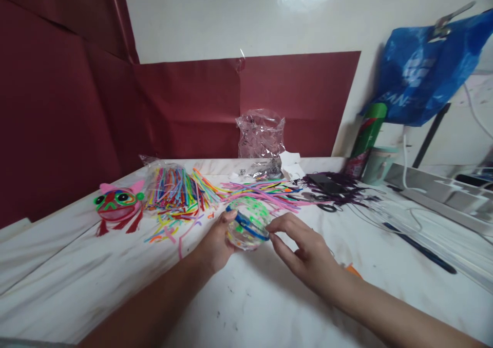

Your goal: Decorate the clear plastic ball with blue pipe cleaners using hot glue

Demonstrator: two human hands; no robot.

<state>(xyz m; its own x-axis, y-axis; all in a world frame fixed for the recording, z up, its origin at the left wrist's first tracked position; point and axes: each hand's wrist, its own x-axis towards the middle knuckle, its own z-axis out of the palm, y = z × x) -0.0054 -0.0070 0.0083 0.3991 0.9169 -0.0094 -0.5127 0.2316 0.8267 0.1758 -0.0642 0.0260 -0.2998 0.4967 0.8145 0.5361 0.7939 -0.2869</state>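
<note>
My left hand is wrapped round the left side of a clear round ball with green spots, holding it above the table. A blue pipe cleaner runs slantwise across the ball's front, and my left thumb lies at its upper left end. At the other end, on the ball's right edge, the thumb and forefinger of my right hand pinch the blue strip. Behind the ball lies a loose spread of coloured pipe cleaners. The ball's underside is partly hidden by my left fingers.
At the left lies a pink animal-face craft with red tassels. A plastic bag of pipe cleaners is beside it. Scissors, dark purple strands, a black pen-like tool, a green cup and a power strip are on the right.
</note>
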